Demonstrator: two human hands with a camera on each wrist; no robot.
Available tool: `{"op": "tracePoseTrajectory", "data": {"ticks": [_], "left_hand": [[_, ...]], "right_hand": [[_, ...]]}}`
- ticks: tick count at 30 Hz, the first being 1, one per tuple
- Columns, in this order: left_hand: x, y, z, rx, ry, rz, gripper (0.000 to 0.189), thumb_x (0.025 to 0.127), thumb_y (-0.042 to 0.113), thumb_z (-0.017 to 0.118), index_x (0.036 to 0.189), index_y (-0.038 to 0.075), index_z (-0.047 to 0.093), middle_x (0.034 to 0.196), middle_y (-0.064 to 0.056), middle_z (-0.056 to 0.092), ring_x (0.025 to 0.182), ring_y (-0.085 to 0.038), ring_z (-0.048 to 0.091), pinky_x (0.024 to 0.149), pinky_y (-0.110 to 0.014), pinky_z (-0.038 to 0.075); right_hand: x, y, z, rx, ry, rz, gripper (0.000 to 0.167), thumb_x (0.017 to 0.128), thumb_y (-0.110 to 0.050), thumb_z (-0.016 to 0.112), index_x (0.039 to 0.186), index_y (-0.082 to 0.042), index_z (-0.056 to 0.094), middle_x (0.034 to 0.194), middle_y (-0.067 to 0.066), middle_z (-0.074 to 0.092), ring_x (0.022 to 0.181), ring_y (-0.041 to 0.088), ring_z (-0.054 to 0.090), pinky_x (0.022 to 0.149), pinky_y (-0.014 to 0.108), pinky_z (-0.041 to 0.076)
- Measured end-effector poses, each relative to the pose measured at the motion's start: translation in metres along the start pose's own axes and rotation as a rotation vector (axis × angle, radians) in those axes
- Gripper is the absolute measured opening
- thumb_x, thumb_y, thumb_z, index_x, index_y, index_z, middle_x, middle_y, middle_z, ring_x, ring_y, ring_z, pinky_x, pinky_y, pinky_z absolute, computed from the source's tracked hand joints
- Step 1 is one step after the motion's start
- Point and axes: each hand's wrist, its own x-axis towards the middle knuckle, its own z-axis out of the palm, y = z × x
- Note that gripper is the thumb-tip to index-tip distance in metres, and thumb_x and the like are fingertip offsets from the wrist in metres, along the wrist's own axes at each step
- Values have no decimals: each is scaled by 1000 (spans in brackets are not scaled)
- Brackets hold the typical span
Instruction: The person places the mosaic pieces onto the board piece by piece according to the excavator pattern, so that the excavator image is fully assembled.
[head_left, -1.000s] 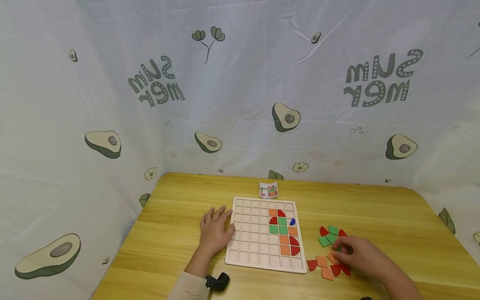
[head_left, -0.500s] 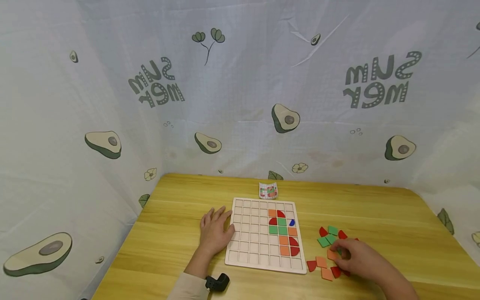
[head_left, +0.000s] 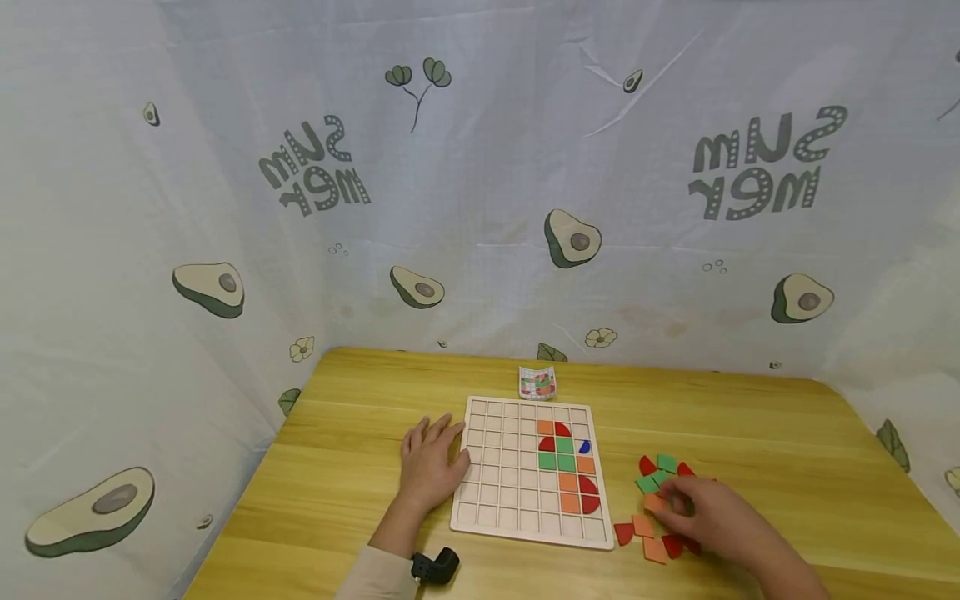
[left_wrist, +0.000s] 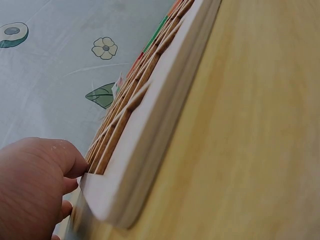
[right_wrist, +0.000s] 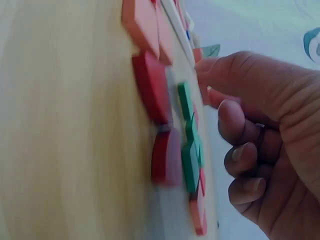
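My right hand [head_left: 708,510] pinches an orange square tile [head_left: 654,502] between thumb and index finger, at the left side of a loose group of tiles. In the right wrist view that orange tile shows only as a sliver at the thumb tip, and the other fingers curl in. A pale wooden grid board [head_left: 495,475] lies to the left, with orange, green and red tiles and one blue half-round piece [head_left: 585,447] in its right-hand cells. My left hand [head_left: 432,467] rests flat on the table, its thumb at the board's left edge [left_wrist: 145,150].
Around the right hand lie green squares [head_left: 666,462], red quarter-rounds [head_left: 624,533] and more orange squares [head_left: 655,550]. Behind the board stands a small curled pattern card [head_left: 537,383]. A printed curtain [head_left: 480,167] hangs at the table's far edge.
My right hand has picked out an orange square from the group and shifted it slightly left, away from the red tiles. The left hand and board stay in place.
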Motion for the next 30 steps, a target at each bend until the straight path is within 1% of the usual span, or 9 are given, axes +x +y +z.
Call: {"op": "tracePoseTrajectory", "data": {"ticks": [1,3,6,11,14,19,23,26,30], "left_hand": [[0,0,0,0,0,0,46,94,29,60,138,16,64,154,-11,52,148,-45,32,121,-66,19],[0,0,-1,-4,1,1,46,94,29,60,138,16,65,154,-11,52,148,-45,32,121,-66,19],[0,1,-1,-8,7,9,46,93,29,60,137,15,65,154,-12,53,148,-46,33,120,-67,19],[0,1,-2,-8,9,10,46,93,29,60,137,15,65,154,-12,53,148,-46,33,120,-67,19],[0,1,-2,-11,5,5,46,94,29,60,137,15,65,154,-12,52,148,-46,33,120,-67,19],[0,2,-2,-17,-3,4,46,94,30,59,138,16,64,155,-12,52,149,-46,32,121,-67,18],[-1,3,-2,-19,-7,6,47,95,29,59,139,15,64,155,-12,51,149,-46,31,121,-67,18],[-1,3,-3,-26,-12,4,47,95,29,59,139,15,63,155,-12,51,149,-46,30,121,-67,17],[-1,2,-3,-27,-14,-1,47,94,28,59,139,15,64,155,-12,51,149,-46,30,121,-67,17]], "right_hand": [[-1,-4,0,7,7,-28,22,88,-37,77,96,-19,69,72,-6,51,61,4,43,54,21,36],[-1,-12,1,37,4,-58,24,89,-38,77,99,-18,70,72,-6,52,60,3,43,53,20,37],[2,-27,5,66,-15,-72,25,88,-38,78,100,-18,70,72,-5,52,59,3,44,51,20,37],[14,-55,14,27,-28,-61,23,86,-40,79,98,-22,71,69,-6,52,58,6,44,52,21,35],[22,-67,20,-1,-23,-87,18,87,-36,79,97,-22,72,66,-7,51,56,6,43,52,21,33],[33,-77,29,-38,3,-158,16,88,-30,79,96,-18,71,66,-8,50,57,4,41,53,20,35],[40,-82,35,-25,5,-221,15,90,-27,77,100,-18,71,68,-10,49,59,3,42,54,20,36],[45,-87,39,-25,7,-233,16,90,-29,77,101,-19,72,68,-10,50,62,4,43,56,21,37],[52,-94,44,-63,19,-234,18,90,-32,77,103,-20,73,76,-13,56,69,7,45,62,24,40]]}}
